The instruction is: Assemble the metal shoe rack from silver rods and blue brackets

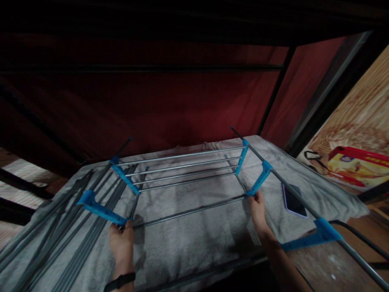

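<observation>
A partly built rack of grey metal tubes (185,166) and blue plastic brackets lies across a grey blanket (188,243). My left hand (122,239), a dark band at its wrist, is closed at the inner end of the left blue bracket (105,213), where a crosswise tube (191,211) meets it. At that tube's other end, my right hand (257,209) grips the lower end of the right blue bracket (260,178). Fingers partly hide both joints. Another blue bracket (313,237) sits on the long right side tube (298,194), beyond my right forearm.
Several loose grey tubes (88,243) lie along the blanket's left side. A phone (294,200) rests under the right side tube. A red and yellow box (358,166) and a black cable (314,156) are at the far right. Dark frame bars (275,93) stand before a red back panel (170,105).
</observation>
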`<move>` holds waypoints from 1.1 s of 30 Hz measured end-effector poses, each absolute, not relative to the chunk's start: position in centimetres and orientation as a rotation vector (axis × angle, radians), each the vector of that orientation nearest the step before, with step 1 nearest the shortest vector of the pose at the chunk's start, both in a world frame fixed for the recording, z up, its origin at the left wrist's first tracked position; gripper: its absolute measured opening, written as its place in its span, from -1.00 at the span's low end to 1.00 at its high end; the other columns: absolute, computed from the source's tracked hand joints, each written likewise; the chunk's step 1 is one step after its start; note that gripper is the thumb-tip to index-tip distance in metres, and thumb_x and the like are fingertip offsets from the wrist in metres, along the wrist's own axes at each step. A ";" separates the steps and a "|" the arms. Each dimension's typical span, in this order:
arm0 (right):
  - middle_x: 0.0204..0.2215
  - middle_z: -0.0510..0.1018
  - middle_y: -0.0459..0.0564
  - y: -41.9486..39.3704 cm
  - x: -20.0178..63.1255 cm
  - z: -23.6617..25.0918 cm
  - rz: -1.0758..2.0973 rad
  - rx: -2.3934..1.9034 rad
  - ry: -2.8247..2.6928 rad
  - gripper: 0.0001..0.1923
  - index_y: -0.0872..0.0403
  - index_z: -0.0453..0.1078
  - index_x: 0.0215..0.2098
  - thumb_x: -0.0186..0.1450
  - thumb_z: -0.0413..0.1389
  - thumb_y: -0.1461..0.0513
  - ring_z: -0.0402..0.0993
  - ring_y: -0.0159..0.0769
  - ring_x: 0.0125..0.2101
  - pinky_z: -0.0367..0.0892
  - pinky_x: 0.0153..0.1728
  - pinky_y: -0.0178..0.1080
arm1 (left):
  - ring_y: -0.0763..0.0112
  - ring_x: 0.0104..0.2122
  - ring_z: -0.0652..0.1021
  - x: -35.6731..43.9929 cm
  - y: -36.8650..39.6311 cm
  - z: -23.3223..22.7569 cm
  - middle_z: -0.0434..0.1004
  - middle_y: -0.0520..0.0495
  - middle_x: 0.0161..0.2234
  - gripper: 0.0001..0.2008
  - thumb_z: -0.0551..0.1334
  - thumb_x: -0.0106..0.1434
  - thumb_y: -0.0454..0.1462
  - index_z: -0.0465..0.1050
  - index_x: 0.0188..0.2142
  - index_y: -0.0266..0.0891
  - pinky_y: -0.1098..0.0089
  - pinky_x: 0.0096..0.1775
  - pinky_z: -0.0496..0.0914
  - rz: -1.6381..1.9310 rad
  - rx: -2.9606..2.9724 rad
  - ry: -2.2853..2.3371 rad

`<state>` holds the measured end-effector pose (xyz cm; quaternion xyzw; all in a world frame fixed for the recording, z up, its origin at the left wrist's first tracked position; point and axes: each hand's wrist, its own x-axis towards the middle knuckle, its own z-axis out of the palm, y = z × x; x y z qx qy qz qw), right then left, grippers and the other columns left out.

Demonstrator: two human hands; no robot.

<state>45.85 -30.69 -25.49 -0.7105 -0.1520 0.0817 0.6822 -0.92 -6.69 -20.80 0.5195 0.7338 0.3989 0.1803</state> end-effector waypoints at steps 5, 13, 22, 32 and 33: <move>-0.09 0.53 0.03 -29.6 46.4 -25.0 0.168 -1.681 -0.401 -0.49 0.03 0.37 -0.01 0.19 0.10 -0.08 0.41 -0.11 -0.02 0.26 0.12 -0.04 | 0.18 -0.46 0.51 -0.7 -6.1 -19.7 0.41 -0.02 -0.57 -0.84 0.21 0.11 -0.13 0.31 -0.43 -0.14 0.31 -0.44 0.35 1.128 1.443 2.031; -0.18 0.55 0.01 -30.0 47.9 -23.6 0.130 -1.720 -0.445 -0.52 0.02 0.44 -0.08 0.22 0.09 -0.12 0.46 -0.07 -0.09 0.30 0.07 0.01 | 0.15 -0.36 0.56 0.0 -6.7 -19.5 0.52 -0.07 -0.48 -0.83 0.20 0.12 -0.14 0.41 -0.36 -0.17 0.30 -0.37 0.38 1.210 1.475 1.958; -0.18 0.58 0.13 -26.8 52.4 -20.5 0.041 -1.755 -0.520 -0.49 0.09 0.45 -0.10 0.19 0.08 -0.10 0.46 -0.07 -0.12 0.30 -0.01 -0.04 | 0.23 -0.37 0.52 3.4 -4.8 -18.6 0.47 -0.05 -0.47 -0.91 0.21 0.20 -0.21 0.35 -0.38 -0.16 0.34 -0.35 0.32 1.133 1.472 2.004; -0.19 0.60 0.14 -26.1 54.9 -22.9 0.071 -1.854 -0.539 -0.42 0.10 0.47 -0.11 0.14 0.08 -0.14 0.47 -0.02 -0.12 0.31 -0.03 -0.04 | 0.20 -0.28 0.58 4.5 -4.8 -19.0 0.58 -0.18 -0.31 -0.88 0.17 0.34 -0.23 0.41 -0.21 -0.24 0.37 -0.35 0.30 0.959 1.520 2.049; -0.19 0.59 0.15 -26.2 54.9 -23.2 0.079 -1.875 -0.539 -0.41 0.11 0.47 -0.10 0.14 0.07 -0.15 0.48 -0.02 -0.12 0.31 -0.03 -0.04 | 0.22 -0.28 0.58 4.6 -4.9 -18.9 0.57 -0.16 -0.32 -0.89 0.17 0.34 -0.24 0.41 -0.22 -0.23 0.37 -0.34 0.30 0.976 1.522 2.034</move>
